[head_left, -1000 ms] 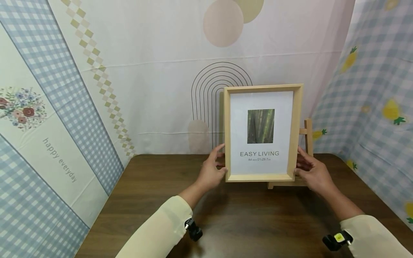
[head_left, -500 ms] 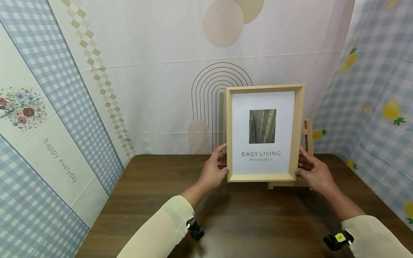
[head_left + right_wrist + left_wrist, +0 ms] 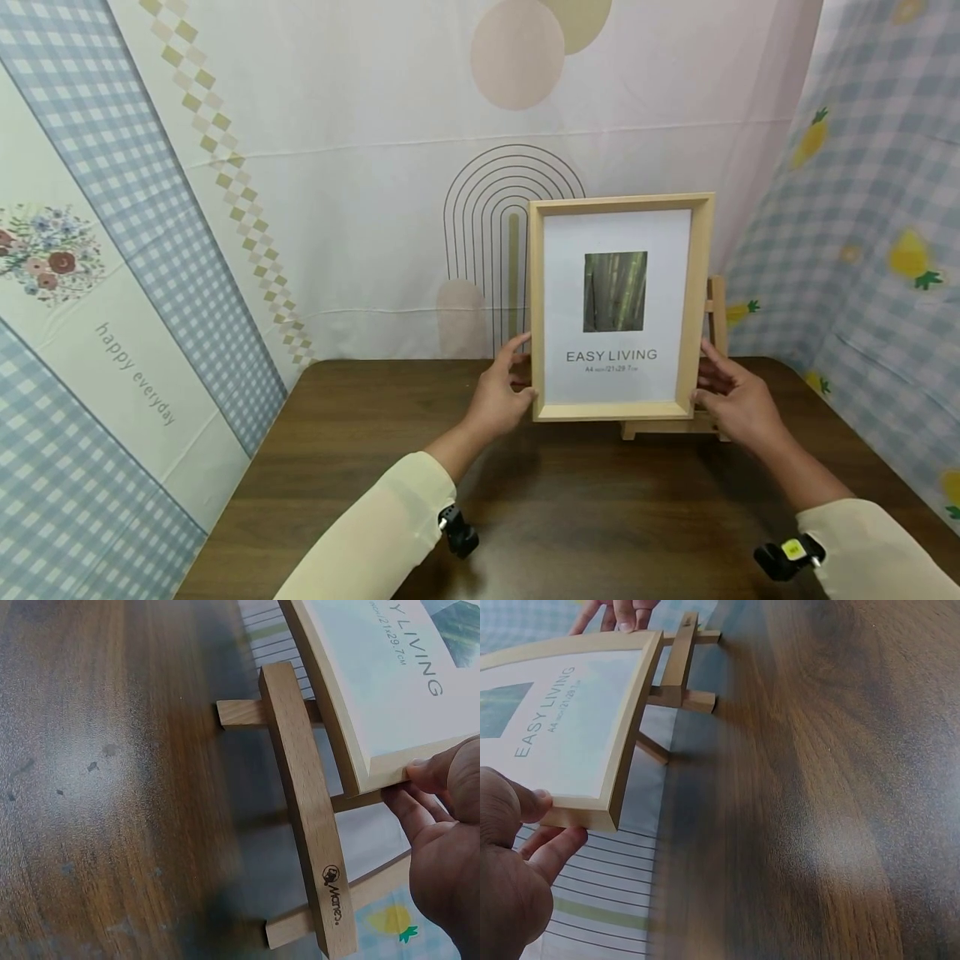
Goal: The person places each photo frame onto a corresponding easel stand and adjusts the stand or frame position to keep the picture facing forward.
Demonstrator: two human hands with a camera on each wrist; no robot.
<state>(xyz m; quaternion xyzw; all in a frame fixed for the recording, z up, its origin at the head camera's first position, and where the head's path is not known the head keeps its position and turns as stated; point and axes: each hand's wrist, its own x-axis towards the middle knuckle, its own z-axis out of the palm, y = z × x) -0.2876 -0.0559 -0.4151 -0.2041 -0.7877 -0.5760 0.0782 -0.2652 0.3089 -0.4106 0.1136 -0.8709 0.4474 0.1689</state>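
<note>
A light wooden picture frame (image 3: 617, 412) with a bamboo photo and the words "EASY LIVING" is held upright in front of a small wooden easel (image 3: 717, 308). My left hand (image 3: 498, 396) pinches the frame's lower left side, thumb in front and fingers behind. On the lower right side my right hand (image 3: 738, 404) grips it the same way. In the right wrist view the frame's bottom edge is apart from the easel's ledge (image 3: 304, 802), which bears a printed logo. Most of the easel is hidden behind the frame in the head view.
Easel and hands are over a dark brown wooden table (image 3: 360, 467). Behind it hangs a pale cloth (image 3: 360, 233) with line arches. A blue checked cloth (image 3: 885, 333) with pineapples hangs at the right, another checked cloth (image 3: 67, 400) at the left.
Both hands have carried the picture frame slightly to the right, and a little upward at the end, covering more of the easel. The easel has stayed put.
</note>
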